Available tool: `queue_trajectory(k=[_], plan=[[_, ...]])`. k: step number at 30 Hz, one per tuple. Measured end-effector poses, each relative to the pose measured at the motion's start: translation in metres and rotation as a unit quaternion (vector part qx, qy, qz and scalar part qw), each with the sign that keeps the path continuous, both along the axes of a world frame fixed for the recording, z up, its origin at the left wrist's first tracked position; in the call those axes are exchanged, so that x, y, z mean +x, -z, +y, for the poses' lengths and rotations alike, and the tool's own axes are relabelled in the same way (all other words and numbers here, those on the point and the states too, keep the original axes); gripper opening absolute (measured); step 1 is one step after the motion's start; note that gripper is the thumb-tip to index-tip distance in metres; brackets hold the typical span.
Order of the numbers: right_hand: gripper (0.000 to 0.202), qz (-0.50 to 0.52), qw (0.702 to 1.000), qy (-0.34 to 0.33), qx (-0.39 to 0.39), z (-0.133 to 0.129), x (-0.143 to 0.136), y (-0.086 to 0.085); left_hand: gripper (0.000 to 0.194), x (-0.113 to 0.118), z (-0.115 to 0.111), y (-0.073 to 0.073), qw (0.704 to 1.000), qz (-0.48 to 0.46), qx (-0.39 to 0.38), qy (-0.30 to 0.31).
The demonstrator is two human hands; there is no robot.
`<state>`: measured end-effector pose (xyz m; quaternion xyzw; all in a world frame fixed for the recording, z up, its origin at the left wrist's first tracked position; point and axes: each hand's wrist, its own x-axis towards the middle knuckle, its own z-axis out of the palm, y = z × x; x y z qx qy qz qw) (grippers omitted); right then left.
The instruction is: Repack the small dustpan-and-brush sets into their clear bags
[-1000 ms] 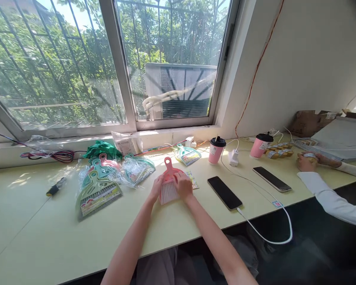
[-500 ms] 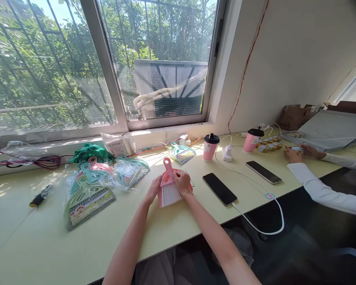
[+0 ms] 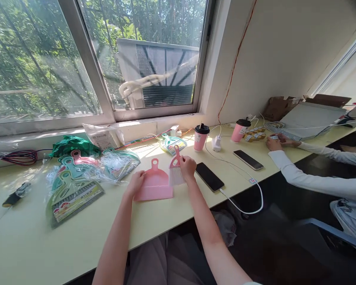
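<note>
A pink dustpan (image 3: 154, 186) lies at the middle of the table, its handle with a hole pointing toward the window. My left hand (image 3: 135, 183) grips the dustpan by its left edge, fingers closed on it. Just right of the pan, my right hand (image 3: 188, 168) is closed on a small pink hand brush (image 3: 175, 170) with pale bristles pointing down. The brush is apart from the dustpan's face, close to its right edge. Behind them lies a packaged green brush and dustpan set (image 3: 172, 143).
Left are several wrapped dustpan sets (image 3: 77, 194), a green bag (image 3: 74, 146) and a screwdriver-like tool (image 3: 17, 194). Right are two pink cups, the nearer cup (image 3: 199, 143) by a charger (image 3: 216, 143), and phones, one phone (image 3: 210, 177) on a cable. A co-worker's hands (image 3: 274, 143) hold something small.
The brush has come off the dustpan and moved right in my right hand. My left hand still holds the pan, now bare. The camera view has shifted to the right.
</note>
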<state>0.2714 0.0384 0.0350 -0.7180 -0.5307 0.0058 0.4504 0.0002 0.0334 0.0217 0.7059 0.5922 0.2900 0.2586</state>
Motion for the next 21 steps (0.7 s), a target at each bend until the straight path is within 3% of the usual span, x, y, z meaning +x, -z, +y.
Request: queue_trajectory(k=[3, 6, 11, 14, 17, 21], plan=[[0.037, -0.103, 0.987, 0.031, -0.122, 0.007, 0.014, 0.007, 0.032, -0.002, -0.003, -0.005, 0.986, 0.155, 0.035, -0.053], [0.037, -0.143, 0.969, 0.019, -0.198, 0.01, 0.02, 0.011, 0.031, -0.001, -0.007, -0.01, 0.972, 0.203, 0.057, -0.101], [0.027, -0.166, 0.974, 0.014, -0.15, 0.008, 0.023, 0.014, 0.031, 0.003, -0.012, -0.013, 0.962, 0.248, 0.034, -0.106], [0.025, -0.146, 0.973, 0.013, -0.179, 0.007, 0.026, 0.017, 0.023, 0.002, -0.011, -0.01, 0.96, 0.262, 0.04, -0.094], [0.014, -0.111, 0.978, 0.001, -0.178, 0.008, 0.029, 0.02, 0.02, -0.001, -0.004, -0.004, 0.978, 0.174, 0.049, -0.107], [0.015, 0.025, 0.999, -0.002, -0.039, 0.01, 0.029, 0.015, 0.024, -0.009, 0.009, 0.003, 0.982, -0.103, 0.051, -0.152]])
